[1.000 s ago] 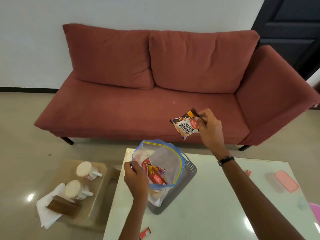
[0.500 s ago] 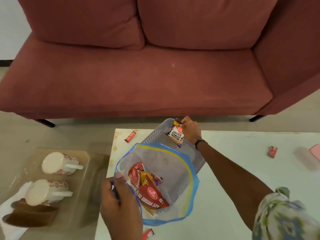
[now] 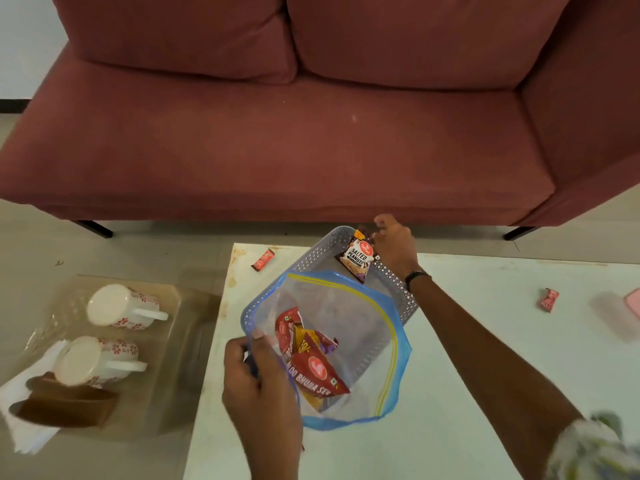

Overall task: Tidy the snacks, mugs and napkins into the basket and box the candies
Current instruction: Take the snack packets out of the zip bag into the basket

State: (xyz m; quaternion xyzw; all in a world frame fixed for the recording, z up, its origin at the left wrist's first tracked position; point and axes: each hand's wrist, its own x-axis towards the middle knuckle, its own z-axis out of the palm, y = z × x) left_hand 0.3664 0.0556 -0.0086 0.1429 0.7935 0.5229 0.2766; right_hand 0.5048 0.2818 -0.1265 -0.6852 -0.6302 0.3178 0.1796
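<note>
A grey perforated basket (image 3: pixel 398 289) stands on the white table. A clear zip bag (image 3: pixel 363 341) with a blue rim lies open in its near half. My left hand (image 3: pixel 259 379) grips the bag's left edge. Red snack packets (image 3: pixel 311 365) lie inside the bag. My right hand (image 3: pixel 394 245) holds a salted peanuts packet (image 3: pixel 356 259) by its corner, low over the basket's far end. Two small red candies lie on the table, one (image 3: pixel 263 259) left of the basket, the other (image 3: pixel 549 299) far right.
Left of the table, a low clear tray (image 3: pixel 180 299) carries two white flowered mugs (image 3: pixel 121 306) (image 3: pixel 93 358), a brown napkin holder (image 3: pixel 65 407) and white napkins (image 3: pixel 20 434). A pink box (image 3: pixel 633 301) shows at the right edge. A red sofa (image 3: pixel 311 133) stands behind.
My right hand has brought the peanuts packet down from above the bag to the basket's far end. My view has tilted down. My left hand still holds the bag open.
</note>
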